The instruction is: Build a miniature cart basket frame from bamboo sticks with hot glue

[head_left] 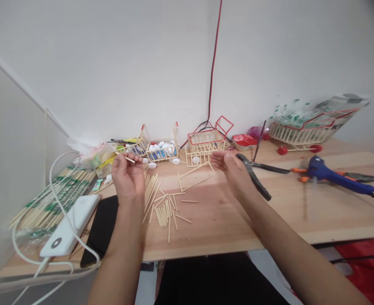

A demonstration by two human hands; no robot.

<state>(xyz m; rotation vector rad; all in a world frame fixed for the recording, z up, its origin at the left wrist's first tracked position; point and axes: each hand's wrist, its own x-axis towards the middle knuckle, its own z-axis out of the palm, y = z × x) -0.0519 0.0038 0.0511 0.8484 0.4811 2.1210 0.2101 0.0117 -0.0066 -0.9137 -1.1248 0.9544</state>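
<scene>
A person's left hand (128, 176) is raised over a wooden table (269, 220), thumb and fingertips pinched on a short stick (130, 159) that juts toward 3 o'clock. The right hand (234, 171) is loosely open, fingers spread and holding nothing. Black pliers (257, 182) lie just beside it at 3 o'clock; whether they touch cannot be told.

Between the wrists, at 4 o'clock from the left hand, loose sticks (164, 209) lie scattered on the wood. At 12 o'clock from them, small stick carts (163, 150) stand along the wall, one with a red rim (206, 142). A blue glue gun (336, 176) lies at 3 o'clock from the pliers, well apart from both hands. At 8 o'clock from the left hand, a white power bank (71, 224) rests beside a black phone (101, 228), with wrapped stick bundles (56, 195) at the table's edge.
</scene>
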